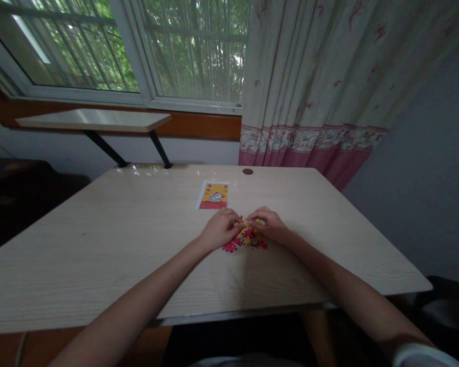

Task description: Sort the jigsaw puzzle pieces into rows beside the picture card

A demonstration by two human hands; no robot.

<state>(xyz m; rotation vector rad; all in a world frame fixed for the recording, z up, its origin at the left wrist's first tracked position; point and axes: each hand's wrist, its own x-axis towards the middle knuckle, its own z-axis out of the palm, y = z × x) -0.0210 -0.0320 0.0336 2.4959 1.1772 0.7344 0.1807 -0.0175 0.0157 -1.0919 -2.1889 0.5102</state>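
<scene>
A small pile of red and yellow jigsaw pieces (247,240) lies on the light wooden table (137,255). My left hand (220,228) rests at the pile's left side with its fingers curled onto yellow pieces. My right hand (268,224) is at the right side, fingers pinched on yellow pieces between the two hands. Just beyond the hands lies a yellow and red picture card (213,195) with a cartoon figure on it.
A brown round cap (247,171) sits in the table's far edge. A small shelf on black brackets (92,121) stands at the back left under a window (137,51). A patterned curtain (309,81) hangs at the back right.
</scene>
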